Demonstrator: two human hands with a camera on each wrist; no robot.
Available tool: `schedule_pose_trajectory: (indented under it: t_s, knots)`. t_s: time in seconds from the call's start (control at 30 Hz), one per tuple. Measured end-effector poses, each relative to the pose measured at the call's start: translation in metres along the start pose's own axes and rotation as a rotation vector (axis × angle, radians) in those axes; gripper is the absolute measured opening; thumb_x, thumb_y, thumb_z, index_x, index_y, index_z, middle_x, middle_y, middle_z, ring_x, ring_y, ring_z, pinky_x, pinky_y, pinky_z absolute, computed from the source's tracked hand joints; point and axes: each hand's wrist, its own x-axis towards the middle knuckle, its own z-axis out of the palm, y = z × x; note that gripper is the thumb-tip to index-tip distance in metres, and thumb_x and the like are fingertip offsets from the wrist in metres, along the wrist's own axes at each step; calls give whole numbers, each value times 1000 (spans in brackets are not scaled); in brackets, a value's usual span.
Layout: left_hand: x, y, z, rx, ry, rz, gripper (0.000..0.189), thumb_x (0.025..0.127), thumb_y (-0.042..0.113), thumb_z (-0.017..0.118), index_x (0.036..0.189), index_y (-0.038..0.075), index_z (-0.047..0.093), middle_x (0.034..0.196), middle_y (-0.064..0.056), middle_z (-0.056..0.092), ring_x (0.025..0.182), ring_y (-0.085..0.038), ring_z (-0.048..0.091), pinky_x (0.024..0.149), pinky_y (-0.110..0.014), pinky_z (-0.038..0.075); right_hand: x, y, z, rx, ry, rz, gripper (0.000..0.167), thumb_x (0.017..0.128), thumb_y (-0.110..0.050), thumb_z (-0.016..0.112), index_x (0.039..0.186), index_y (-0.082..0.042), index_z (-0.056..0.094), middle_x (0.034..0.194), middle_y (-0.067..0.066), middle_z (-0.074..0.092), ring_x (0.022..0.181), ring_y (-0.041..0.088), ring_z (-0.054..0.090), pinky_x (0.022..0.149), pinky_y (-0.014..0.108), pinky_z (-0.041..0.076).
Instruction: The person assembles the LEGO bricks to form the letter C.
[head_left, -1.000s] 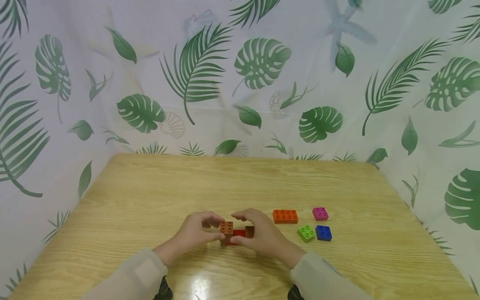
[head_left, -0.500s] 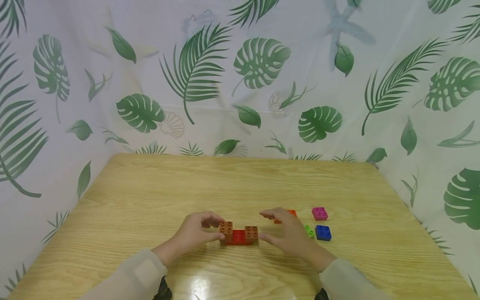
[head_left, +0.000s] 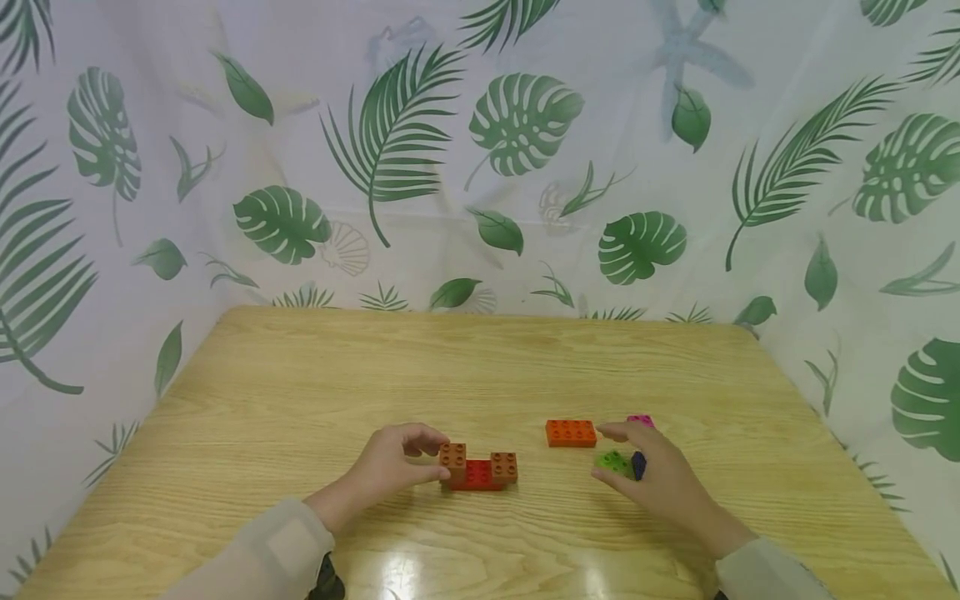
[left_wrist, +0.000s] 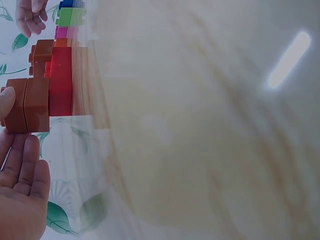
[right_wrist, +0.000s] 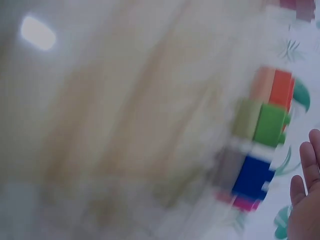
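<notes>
My left hand (head_left: 393,458) holds the left end of a small build between thumb and fingers, at two stacked brown building bricks (left_wrist: 29,104). They sit on one end of a red brick (head_left: 477,477); a single brown brick (head_left: 504,467) stands on its other end. My right hand (head_left: 663,475) hovers with thumb and fingers spread around a lime green brick (head_left: 611,461) and a blue brick (right_wrist: 252,176). Nothing is gripped in it. In the head view the hand covers part of the blue brick and of a pink brick (head_left: 640,420) behind.
An orange brick (head_left: 571,432) lies between the build and the right hand, slightly farther back. The wooden table (head_left: 360,358) runs back to a white leaf-patterned cloth (head_left: 555,250), which also hangs along both sides.
My right hand has drawn away from the build and moved right, past the orange brick, to the green and blue bricks. My left hand has stayed at the brown bricks.
</notes>
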Motion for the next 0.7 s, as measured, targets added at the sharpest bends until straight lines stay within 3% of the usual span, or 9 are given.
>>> schedule_pose_trajectory:
  t_s: [0.27, 0.7]
  knots:
    - [0, 0, 0, 2, 0, 2, 36, 78, 24, 80, 110, 10, 68, 104, 1, 66, 94, -17, 59, 86, -39, 48, -18, 27, -17, -85, 3, 35, 55, 80, -31, 79, 124, -5, 59, 117, 10, 61, 111, 35, 54, 93, 57, 41]
    - [0, 0, -2, 7, -6, 13, 36, 79, 25, 79, 111, 10, 68, 104, 2, 66, 95, -17, 59, 87, -39, 48, -25, 42, -28, -68, -72, 129, 57, 81, -38, 76, 124, -5, 59, 115, 14, 61, 106, 37, 57, 89, 58, 44]
